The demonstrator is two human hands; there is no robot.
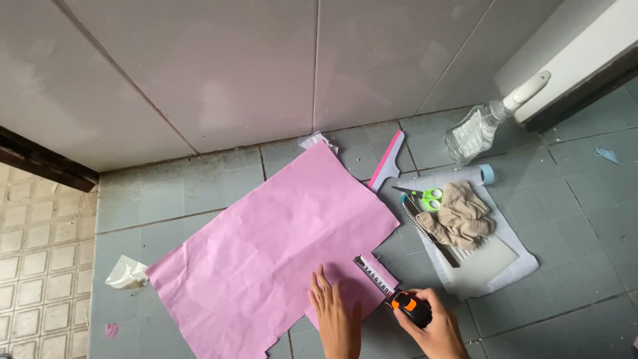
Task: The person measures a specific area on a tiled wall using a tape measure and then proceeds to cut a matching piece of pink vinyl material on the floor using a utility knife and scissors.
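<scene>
A large creased pink paper sheet [279, 246] lies on the grey tiled floor [166, 199]. My left hand [335, 316] presses flat on the sheet's near right part, fingers spread toward the wall. My right hand [435, 329] grips an orange and black tape measure [410, 307]. Its white blade [373, 274] is drawn out a short way across the sheet's lower right corner, just right of my left hand.
A pink-edged squeegee [389, 159], green-handled scissors [420, 195], a ruler [430, 233] and a beige cloth [462, 216] lie on a white sheet [498, 266] to the right. A clear spray bottle [485, 123] lies near the wall. Crumpled white paper [126, 272] sits at left.
</scene>
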